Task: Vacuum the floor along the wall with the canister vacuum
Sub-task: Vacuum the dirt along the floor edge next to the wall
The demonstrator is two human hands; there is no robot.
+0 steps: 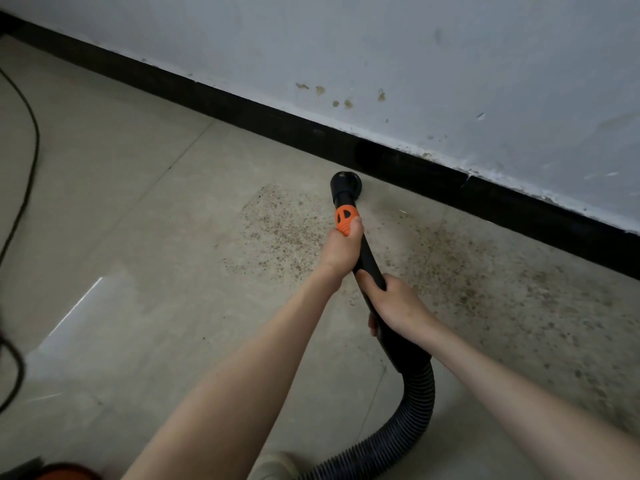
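Observation:
A black vacuum wand (370,261) with an orange collar (346,218) points down to the tiled floor (138,209). Its round black nozzle (345,184) rests on the tiles just in front of the black baseboard (242,109). My left hand (341,249) grips the wand right behind the orange collar. My right hand (398,303) is closed on the wand lower down, near where the ribbed black hose (412,420) begins. Brown crumbs and grit (287,230) lie scattered left of the nozzle, and a wider patch spreads to the right along the wall.
A stained white wall (450,64) rises above the baseboard. A black power cord (31,147) runs along the left edge of the floor. An orange and black part of the canister (65,472) shows at the bottom left. A pale shoe tip (277,465) sits by the hose.

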